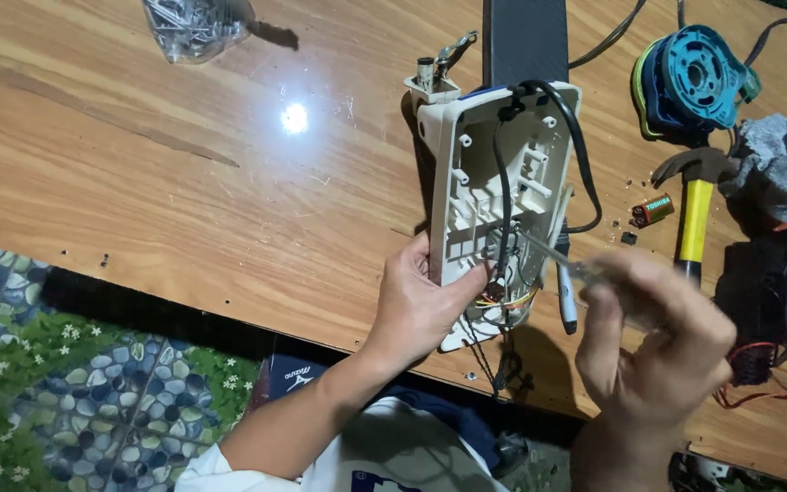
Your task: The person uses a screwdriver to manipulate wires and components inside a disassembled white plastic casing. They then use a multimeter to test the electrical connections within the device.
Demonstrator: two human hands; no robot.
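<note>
An opened cream plastic housing point(494, 146) stands tilted on the wooden table point(138, 164), its inside ribs, black cable point(585, 173) and coloured wires point(512, 301) showing. My left hand point(421, 296) grips its lower left edge. My right hand point(653, 342), blurred by motion, holds a screwdriver point(548, 253) with a clear handle. Its metal tip points into the lower part of the housing, near the wires.
A yellow-handled hammer point(696, 205), a small battery point(652, 210), a blue-and-yellow round part point(689, 77) and grey cloth point(781, 159) lie at the right. A clear bag of screws point(195, 25) sits top left. Red and black wires point(776, 355) trail at the right edge.
</note>
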